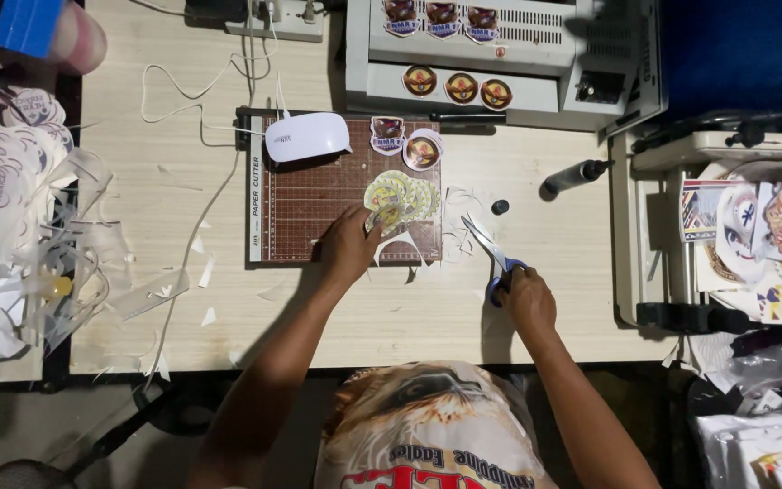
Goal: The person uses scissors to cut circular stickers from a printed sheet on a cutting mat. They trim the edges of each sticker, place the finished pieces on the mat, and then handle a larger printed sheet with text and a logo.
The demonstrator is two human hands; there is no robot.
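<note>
My left hand (348,244) rests on the brown gridded cutting mat (305,204) and pinches a round yellow sticker (386,217) at the edge of a fanned pile of round stickers (405,192). To the right, my right hand (525,297) grips blue-handled scissors (491,252), blades slightly apart and pointing up-left toward the pile. Paper offcuts (456,226) lie between the two hands.
A white dome-shaped lamp (306,137) sits on the mat's top edge, with two cut stickers (406,143) beside it. A grey machine (472,54) stands behind. A black bottle (574,176) and its cap (500,206) lie to the right. Waste strips (38,235) pile at left; printed sheets (762,244) at right.
</note>
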